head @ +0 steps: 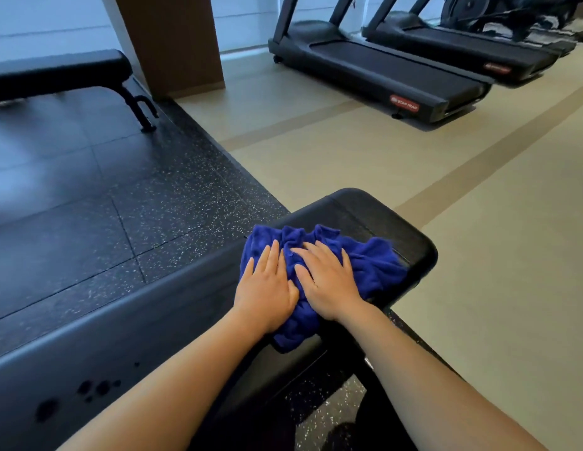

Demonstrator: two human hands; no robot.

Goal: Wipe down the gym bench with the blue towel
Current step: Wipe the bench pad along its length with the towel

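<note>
A black padded gym bench (374, 216) runs from the lower left to its rounded end at centre right. A crumpled blue towel (374, 265) lies bunched on the pad near that end. My left hand (267, 288) presses flat on the towel's left part, fingers together and stretched out. My right hand (326, 281) presses flat beside it, the two hands touching at the thumbs. Both palms lie on top of the cloth rather than curled around it. Dark wet spots (88, 390) mark the bench pad at the lower left.
A second black bench (62, 71) stands at the far left on the dark speckled rubber floor (121, 206). Two treadmills (374, 70) stand at the back right on the beige floor (479, 255). A brown pillar (173, 40) rises at the back.
</note>
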